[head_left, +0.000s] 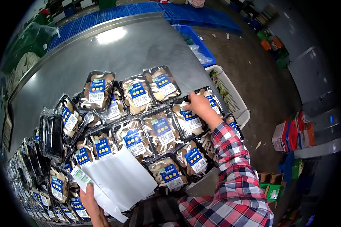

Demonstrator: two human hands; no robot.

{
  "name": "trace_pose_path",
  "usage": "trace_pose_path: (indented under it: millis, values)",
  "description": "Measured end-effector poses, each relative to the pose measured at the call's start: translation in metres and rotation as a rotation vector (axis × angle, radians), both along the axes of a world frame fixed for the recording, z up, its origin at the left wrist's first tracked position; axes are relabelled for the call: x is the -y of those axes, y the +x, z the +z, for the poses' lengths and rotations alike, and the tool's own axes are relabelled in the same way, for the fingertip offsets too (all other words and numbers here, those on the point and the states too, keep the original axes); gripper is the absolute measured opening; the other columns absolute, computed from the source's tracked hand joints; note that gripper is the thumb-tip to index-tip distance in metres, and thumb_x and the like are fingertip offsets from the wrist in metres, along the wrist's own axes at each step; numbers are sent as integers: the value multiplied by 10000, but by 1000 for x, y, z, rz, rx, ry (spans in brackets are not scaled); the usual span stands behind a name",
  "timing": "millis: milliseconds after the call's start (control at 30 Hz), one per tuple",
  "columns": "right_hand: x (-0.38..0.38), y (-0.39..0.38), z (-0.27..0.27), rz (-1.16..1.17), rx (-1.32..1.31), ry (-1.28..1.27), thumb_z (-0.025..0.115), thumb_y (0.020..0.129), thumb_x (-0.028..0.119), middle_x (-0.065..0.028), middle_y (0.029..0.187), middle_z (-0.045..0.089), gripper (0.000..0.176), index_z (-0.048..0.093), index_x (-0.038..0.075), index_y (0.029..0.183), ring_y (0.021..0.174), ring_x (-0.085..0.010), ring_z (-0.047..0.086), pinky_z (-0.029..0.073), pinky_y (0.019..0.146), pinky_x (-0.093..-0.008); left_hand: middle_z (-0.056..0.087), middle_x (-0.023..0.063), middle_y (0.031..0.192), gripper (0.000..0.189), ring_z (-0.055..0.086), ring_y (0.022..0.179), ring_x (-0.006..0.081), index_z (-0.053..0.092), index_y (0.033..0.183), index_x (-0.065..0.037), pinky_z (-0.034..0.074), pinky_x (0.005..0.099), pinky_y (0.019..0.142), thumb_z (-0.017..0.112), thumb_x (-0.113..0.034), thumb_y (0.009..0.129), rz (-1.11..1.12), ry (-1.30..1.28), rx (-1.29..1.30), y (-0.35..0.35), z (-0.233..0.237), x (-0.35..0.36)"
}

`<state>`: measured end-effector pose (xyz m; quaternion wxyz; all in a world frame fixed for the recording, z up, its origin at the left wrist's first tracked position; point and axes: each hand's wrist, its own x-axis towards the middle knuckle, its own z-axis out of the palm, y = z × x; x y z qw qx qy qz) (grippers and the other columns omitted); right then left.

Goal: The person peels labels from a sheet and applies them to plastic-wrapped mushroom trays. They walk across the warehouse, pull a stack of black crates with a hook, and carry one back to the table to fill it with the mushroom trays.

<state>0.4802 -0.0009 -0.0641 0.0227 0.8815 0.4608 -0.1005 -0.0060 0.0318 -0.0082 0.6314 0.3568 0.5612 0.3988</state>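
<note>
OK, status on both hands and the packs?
Left hand holding sheets. Right hand at the packs, grip unclear. Sheets hide part of the near packs.

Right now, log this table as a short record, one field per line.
Left hand: holds white sheets and a strip with green-and-white stickers
Right hand: fingers at a mushroom pack; grip unclear
Packs: film-wrapped black trays of mushrooms, blue labels showing on many
Surface: grey metal table
Crowding: packs bunched densely at the table's left
Beside the table: blue crate with clear plastic in it; white basket with green leaves
</note>
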Motion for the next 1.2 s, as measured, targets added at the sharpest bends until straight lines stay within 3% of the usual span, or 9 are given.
trace_pose_path:
  millis: [167, 267, 433, 567, 667, 767, 833, 967, 1200]
  values:
    - [29, 69, 29, -223, -362, 447, 676, 738, 260, -55, 763, 546, 412, 482, 14, 1005, 612, -150, 542, 450, 572, -270, 550, 95, 907, 390, 523, 779, 150, 475, 1089, 30, 429, 271, 690, 409, -320, 930, 88, 64, -233, 9, 13, 6]
    - [45, 79, 56, -251, -595, 340, 665, 748, 189, -11, 747, 502, 401, 459, 44, 1060, 528, -66, 451, 362, 433, -214, 554, 98, 959, 410, 524, 818, 142, 482, 1118, 37, 420, 256, 740, 461, -316, 911, 34, 74, -237, 7, 8, 13]
    - [41, 78, 49, -150, -789, 332, 615, 729, 91, -9, 722, 512, 341, 481, 43, 1038, 569, -77, 479, 390, 472, -237, 551, 107, 991, 356, 535, 871, 154, 447, 1136, 40, 412, 279, 786, 466, -232, 907, 55, 85, 35, 29, 14, 26]
    - [28, 74, 27, 15, -259, 68, 616, 705, 68, -145, 853, 579, 339, 490, 47, 1019, 816, -281, 580, 456, 685, -370, 567, 113, 1014, 325, 552, 890, 165, 437, 1159, 38, 421, 282, 808, 455, -163, 905, -10, 72, 65, 32, 16, 29]
    - [38, 77, 0, 78, 165, 412, 635, 700, 74, -134, 884, 550, 331, 489, 43, 996, 788, -281, 571, 453, 703, -369, 587, 78, 988, 262, 553, 861, 134, 513, 1090, 5, 432, 261, 773, 486, -165, 892, -41, 36, 33, 37, 15, 33]
    - [21, 17, 36, 230, -88, 726, 590, 738, 22, -120, 857, 537, 187, 519, 27, 911, 738, -256, 553, 453, 671, -340, 589, 10, 925, 259, 520, 816, 73, 560, 1057, -5, 408, 210, 727, 515, -192, 884, -87, 25, -184, 47, 15, 40]
    - [24, -64, 86, 228, -540, 746, 578, 753, 34, -148, 869, 547, 86, 545, 0, 824, 823, -292, 551, 452, 704, -373, 598, 18, 969, 281, 531, 847, 78, 554, 1074, 13, 405, 206, 758, 499, -202, 901, -171, 13, 38, 53, 12, 39]
    - [35, -192, 101, 882, -644, 934, 641, 730, 46, -97, 857, 540, 237, 572, 2, 952, 810, -241, 534, 445, 711, -318, 603, 43, 919, 286, 547, 759, 75, 536, 1082, 29, 422, 203, 665, 481, -189, 906, -191, -53, 229, 64, 23, 46]
    - [32, -274, 82, 1012, -727, 934, 690, 689, 110, -94, 884, 523, 289, 572, 21, 937, 810, -259, 512, 436, 699, -341, 518, -58, 629, 270, 389, 537, 10, 631, 788, -40, 263, 171, 483, 553, -286, 867, -158, 22, 137, 45, 35, 58]
